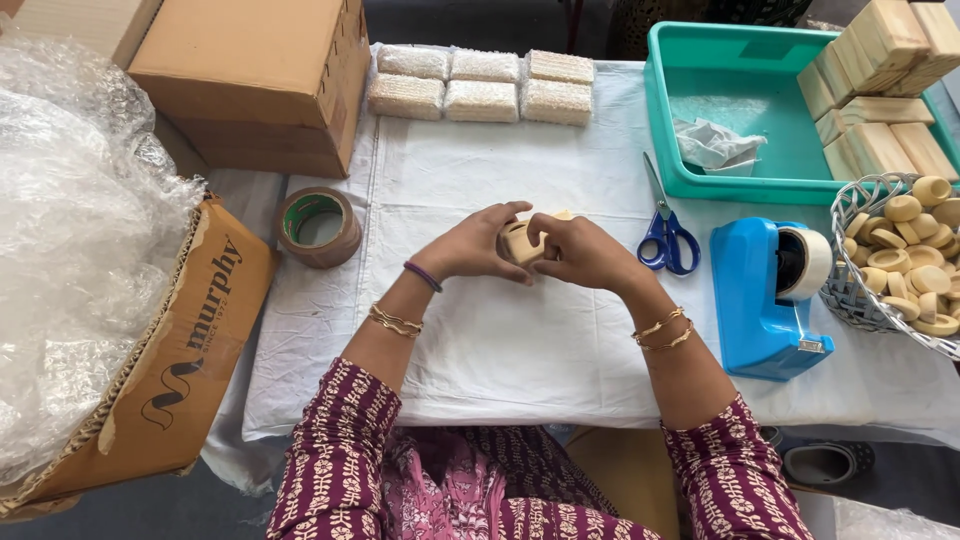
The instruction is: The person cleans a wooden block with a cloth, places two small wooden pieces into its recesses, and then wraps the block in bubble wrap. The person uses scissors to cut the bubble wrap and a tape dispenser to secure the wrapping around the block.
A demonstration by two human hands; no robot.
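I find both hands meeting at the middle of the white cloth (560,350), just above its surface. The left hand (470,248) and the right hand (585,252) are each clenched around one small wooden block (520,242), fingers wrapped over its top and thumbs pressing its near face; I judge this two-sided grip steadies the piece for close handling. The block sits between the palms, partly hidden, so I cannot tell its full shape. Supplies are ranged within arm's reach, which I take to be deliberate: blue-handled scissors (668,238) lie just right of the hands, a blue tape dispenser (765,295) beyond them, and a roll of brown tape (320,226) to the left. A wire basket (850,290) of round wooden pieces sits at the right edge. A teal tray (700,180) holds stacked wooden blocks (880,100). Six bubble-wrapped parcels (482,85) are lined up at the far side, beside cardboard boxes (255,80).
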